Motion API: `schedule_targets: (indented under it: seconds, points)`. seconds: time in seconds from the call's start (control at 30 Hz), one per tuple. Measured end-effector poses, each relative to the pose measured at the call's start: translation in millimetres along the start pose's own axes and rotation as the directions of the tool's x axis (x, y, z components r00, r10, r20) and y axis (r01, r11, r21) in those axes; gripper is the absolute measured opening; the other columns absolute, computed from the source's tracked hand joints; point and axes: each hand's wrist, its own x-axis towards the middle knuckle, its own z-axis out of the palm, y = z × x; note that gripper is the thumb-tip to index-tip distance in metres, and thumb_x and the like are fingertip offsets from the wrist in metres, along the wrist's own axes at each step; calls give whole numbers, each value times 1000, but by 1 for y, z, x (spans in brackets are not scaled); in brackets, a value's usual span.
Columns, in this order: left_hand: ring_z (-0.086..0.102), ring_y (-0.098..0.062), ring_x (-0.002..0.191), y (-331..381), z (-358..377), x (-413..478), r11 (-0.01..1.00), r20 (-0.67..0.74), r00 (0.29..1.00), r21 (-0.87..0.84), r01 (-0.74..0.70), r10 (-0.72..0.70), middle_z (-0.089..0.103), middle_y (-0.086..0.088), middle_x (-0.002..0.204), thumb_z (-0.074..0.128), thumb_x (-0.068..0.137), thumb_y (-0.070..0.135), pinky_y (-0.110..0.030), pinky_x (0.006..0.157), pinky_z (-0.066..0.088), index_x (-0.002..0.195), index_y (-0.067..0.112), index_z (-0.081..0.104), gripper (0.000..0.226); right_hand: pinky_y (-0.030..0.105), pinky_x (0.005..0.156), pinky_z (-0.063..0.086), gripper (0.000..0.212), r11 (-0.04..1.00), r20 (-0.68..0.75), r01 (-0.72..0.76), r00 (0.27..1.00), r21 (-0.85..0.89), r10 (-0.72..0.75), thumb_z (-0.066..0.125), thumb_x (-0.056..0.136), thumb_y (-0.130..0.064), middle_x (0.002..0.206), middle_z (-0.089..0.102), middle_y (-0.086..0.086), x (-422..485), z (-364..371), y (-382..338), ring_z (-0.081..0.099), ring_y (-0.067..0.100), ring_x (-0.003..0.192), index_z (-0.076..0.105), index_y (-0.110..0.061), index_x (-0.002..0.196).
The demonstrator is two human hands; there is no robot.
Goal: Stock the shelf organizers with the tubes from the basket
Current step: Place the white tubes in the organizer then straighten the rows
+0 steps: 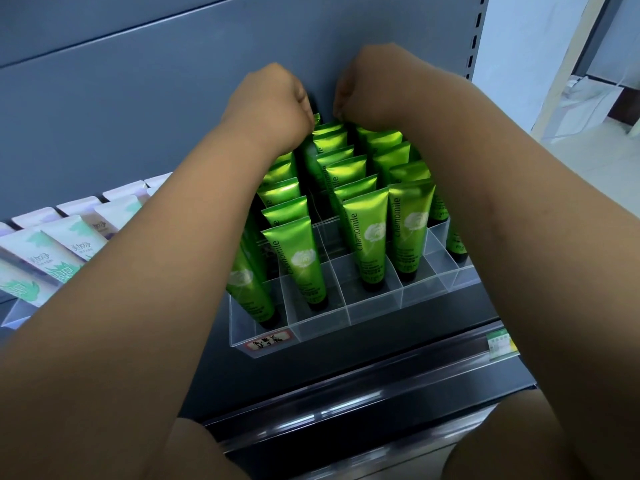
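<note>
Several green "Chamomile" tubes [367,237] stand cap-down in a clear acrylic organizer [374,306] on the dark shelf. Both my arms reach over them to the organizer's back row, against the grey back panel. My left hand [273,98] is curled, knuckles up, its fingers down at the crimped top of a back-row green tube [317,118]. Just to its right, my right hand [367,88] is also curled, and its fingertips pinch the top of another back-row tube [330,128]. The fingers of both hands are mostly hidden. The basket is out of view.
Front compartments of the organizer [420,289] hold nothing. White and mint tubes [62,244] lie in another organizer at the left. A shelf edge rail with a green price tag [498,344] runs below. A slotted upright [474,39] bounds the shelf on the right.
</note>
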Motion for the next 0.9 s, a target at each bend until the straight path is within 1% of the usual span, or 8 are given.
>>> schedule_targets:
  seconds: [0.13, 0.23, 0.3, 0.37, 0.5, 0.6, 0.73, 0.9]
  points:
    - [69, -28, 94, -5, -8, 3, 999, -35, 998, -5, 43, -43, 72, -5, 90, 68, 85, 17, -32, 84, 55, 94, 19, 79, 14, 39, 93, 54, 26, 997, -55, 11, 998, 73, -7, 56, 92, -19, 113, 72, 11, -3, -6, 3, 64, 34, 109, 77, -15, 107]
    - [68, -34, 97, -12, -11, 12, 998, -81, 996, 44, 42, -38, 74, -12, 98, 64, 84, 15, -39, 87, 57, 96, 14, 77, 18, 38, 96, 52, 25, 993, -48, 38, 998, 116, -33, 58, 93, -20, 113, 73, 11, -6, -13, 0, 64, 32, 112, 77, -12, 106]
    - [67, -38, 96, -11, -9, 20, 994, -62, 998, 109, 7, 0, 73, -15, 98, 65, 84, 16, -42, 85, 58, 96, 11, 76, 17, 38, 99, 50, 26, 992, -40, 48, 998, 120, -43, 58, 94, -22, 117, 72, 11, -4, -16, -4, 63, 30, 115, 77, -12, 109]
    - [68, -39, 96, -7, -8, 28, 984, 4, 999, 171, -41, 41, 72, -16, 99, 68, 84, 17, -43, 83, 58, 98, 11, 75, 17, 36, 100, 49, 26, 991, -37, 56, 998, 122, -52, 59, 94, -22, 119, 72, 11, 1, -20, -9, 62, 30, 117, 77, -13, 111]
    - [67, -39, 100, -3, -17, 41, 946, 86, 988, 290, -146, 126, 72, -17, 105, 73, 85, 17, -44, 85, 55, 104, 10, 76, 20, 31, 90, 48, 20, 993, 13, 72, 997, 93, -74, 66, 91, -18, 113, 74, 9, 10, -22, -21, 65, 27, 111, 79, -17, 105]
    - [67, -37, 101, -2, -22, 47, 924, 147, 976, 324, -202, 162, 72, -16, 106, 79, 85, 20, -39, 80, 50, 105, 13, 77, 22, 29, 85, 46, 20, 996, 50, 66, 996, 57, -69, 67, 92, -15, 113, 72, 11, 16, -18, -22, 65, 28, 111, 77, -14, 109]
    - [66, -35, 99, -1, -22, 48, 913, 194, 968, 343, -222, 162, 72, -13, 102, 85, 81, 29, -35, 74, 43, 104, 15, 79, 28, 35, 90, 49, 27, 997, 96, 82, 992, -16, -80, 72, 89, -18, 118, 70, 13, 23, -20, -29, 63, 31, 113, 74, -10, 115]
    - [52, -28, 81, -4, -12, 49, 907, 183, 968, 353, -230, 174, 63, -11, 90, 85, 80, 31, -35, 72, 41, 99, 15, 77, 26, 37, 89, 48, 27, 983, 75, 140, 988, -119, -132, 65, 94, -19, 118, 68, 20, 22, -6, -32, 63, 36, 112, 72, -6, 116]
